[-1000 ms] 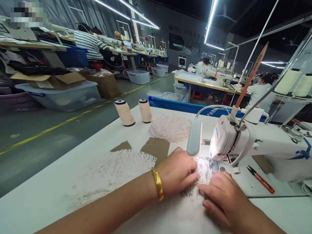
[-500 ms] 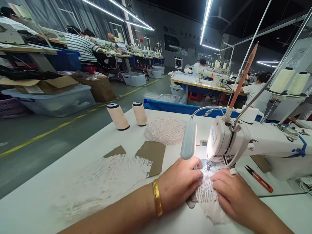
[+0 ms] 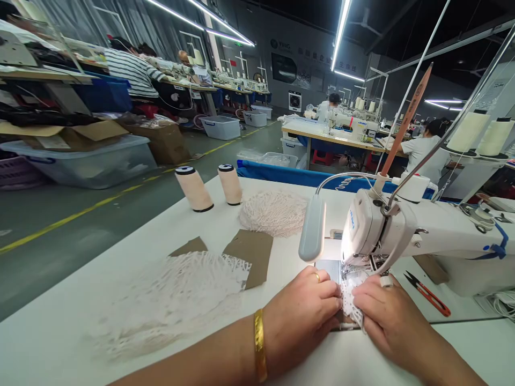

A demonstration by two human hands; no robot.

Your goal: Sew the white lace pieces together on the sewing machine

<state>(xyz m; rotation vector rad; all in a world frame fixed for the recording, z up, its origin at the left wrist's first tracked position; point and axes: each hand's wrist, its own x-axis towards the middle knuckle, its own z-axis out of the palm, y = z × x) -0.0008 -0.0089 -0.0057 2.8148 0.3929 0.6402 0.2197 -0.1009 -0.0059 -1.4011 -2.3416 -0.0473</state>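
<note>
My left hand (image 3: 302, 316) and my right hand (image 3: 387, 316) pinch a small piece of white lace (image 3: 349, 296) between their fingertips on the white table (image 3: 80, 321). The lace lies right in front of the needle of a white sewing machine (image 3: 422, 236), whose grey lamp (image 3: 311, 228) hangs just above my left hand. A gold bangle (image 3: 259, 343) is on my left wrist and a ring on one finger.
A spread pile of white lace (image 3: 181, 295) lies to the left, another pile (image 3: 273, 213) further back. Brown card pieces (image 3: 249, 254) and two thread cones (image 3: 209, 186) stand on the table. Red snips (image 3: 428, 294) lie right of the machine. Other people sew at tables behind.
The lace piece has been gathered smaller between my fingertips and held nearer the needle. Both hands shifted slightly toward me; the camera view tilted a little.
</note>
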